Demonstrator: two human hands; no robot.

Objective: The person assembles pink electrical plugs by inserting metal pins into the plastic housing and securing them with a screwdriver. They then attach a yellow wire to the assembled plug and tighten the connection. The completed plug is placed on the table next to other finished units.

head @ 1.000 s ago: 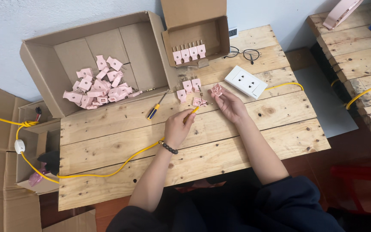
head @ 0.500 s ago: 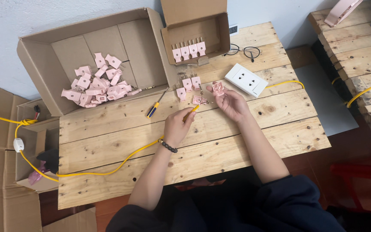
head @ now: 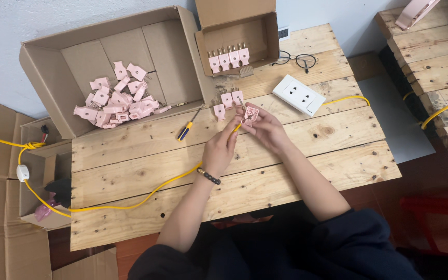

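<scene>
Over the rough wooden pallet table (head: 296, 155), the right hand (head: 267, 127) pinches a small pink plastic plug half (head: 250, 113) between its fingertips, holding it just above the boards. The left hand (head: 220, 148), with a dark bead bracelet at the wrist, grips the end of the long yellow cable (head: 130, 199) and brings it against that plug piece. Three more pink plugs (head: 227, 101) lie just beyond the hands. A yellow-and-blue screwdriver (head: 186, 129) rests to the left, a white rectangular socket plate (head: 298, 95) to the right. The large open cardboard box (head: 68, 57) holds a heap of pink plug shells
</scene>
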